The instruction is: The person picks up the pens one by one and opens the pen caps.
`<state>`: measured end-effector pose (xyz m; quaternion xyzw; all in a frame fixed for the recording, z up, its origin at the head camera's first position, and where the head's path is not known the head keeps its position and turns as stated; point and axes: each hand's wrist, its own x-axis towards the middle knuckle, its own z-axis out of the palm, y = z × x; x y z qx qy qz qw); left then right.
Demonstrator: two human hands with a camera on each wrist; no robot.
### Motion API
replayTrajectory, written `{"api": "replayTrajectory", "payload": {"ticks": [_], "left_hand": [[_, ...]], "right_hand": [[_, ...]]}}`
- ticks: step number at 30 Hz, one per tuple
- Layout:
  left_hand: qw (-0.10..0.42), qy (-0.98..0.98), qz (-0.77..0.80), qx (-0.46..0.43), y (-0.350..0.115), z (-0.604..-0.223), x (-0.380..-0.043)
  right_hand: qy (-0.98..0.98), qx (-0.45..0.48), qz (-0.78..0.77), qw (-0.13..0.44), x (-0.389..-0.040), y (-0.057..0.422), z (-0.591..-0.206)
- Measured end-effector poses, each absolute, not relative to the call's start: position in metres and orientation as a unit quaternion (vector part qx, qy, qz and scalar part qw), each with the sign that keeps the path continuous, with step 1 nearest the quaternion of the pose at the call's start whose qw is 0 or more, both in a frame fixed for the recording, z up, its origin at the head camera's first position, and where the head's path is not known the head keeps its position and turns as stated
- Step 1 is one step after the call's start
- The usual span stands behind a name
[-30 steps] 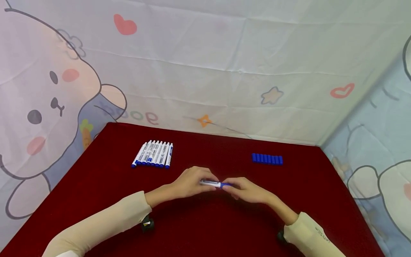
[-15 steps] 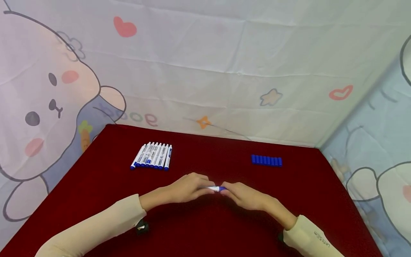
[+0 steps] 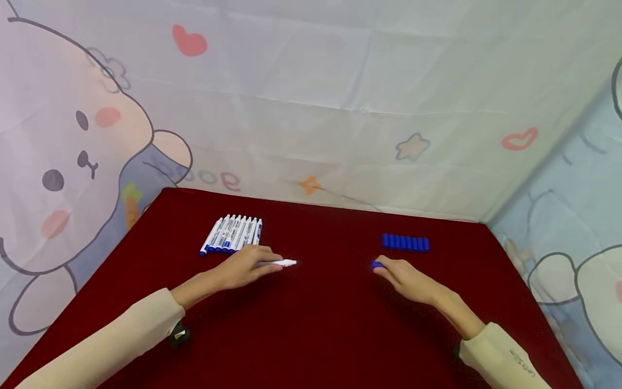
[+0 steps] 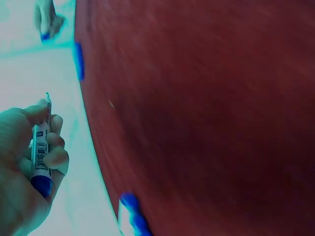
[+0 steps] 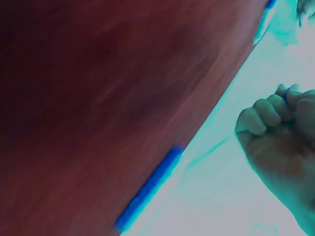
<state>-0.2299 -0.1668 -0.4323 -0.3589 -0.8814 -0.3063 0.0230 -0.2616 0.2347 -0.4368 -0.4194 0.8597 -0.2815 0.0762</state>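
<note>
My left hand [image 3: 248, 266] grips an uncapped white marker [image 4: 42, 142], its tip pointing right in the head view and its blue end low in my palm in the left wrist view. Well apart on the right, my right hand [image 3: 410, 278] pinches a blue marker cap [image 3: 376, 265] between thumb and fingers; most of the cap is hidden in the right wrist view. Just beyond my left hand lies a row of white markers [image 3: 235, 232] with blue ends toward me. A row of blue caps [image 3: 405, 242] lies beyond my right hand.
A dark red cloth [image 3: 320, 329] covers the table. Printed fabric walls [image 3: 311, 108] rise along the table's back and sides. The table's back edge runs just behind both rows.
The marker and its cap have come apart. My left hand has moved left with the marker toward the marker row, and my right hand has moved right with the cap.
</note>
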Motion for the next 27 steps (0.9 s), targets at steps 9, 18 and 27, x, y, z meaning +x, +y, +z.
{"api": "replayTrajectory", "payload": {"ticks": [9, 18, 27], "left_hand": [[0.005, -0.874, -0.313, -0.372, -0.162, -0.434, -0.221], [0.064, -0.914, -0.262, -0.305, -0.177, -0.428, -0.214], [0.141, -0.905, -0.314, -0.251, -0.211, -0.420, -0.211]], "right_hand": [[0.864, -0.385, -0.298, 0.126, -0.252, 0.228, -0.443], [0.858, -0.386, -0.312, 0.132, -0.254, 0.239, -0.448], [0.863, -0.381, -0.308, 0.127, -0.252, 0.248, -0.454]]}}
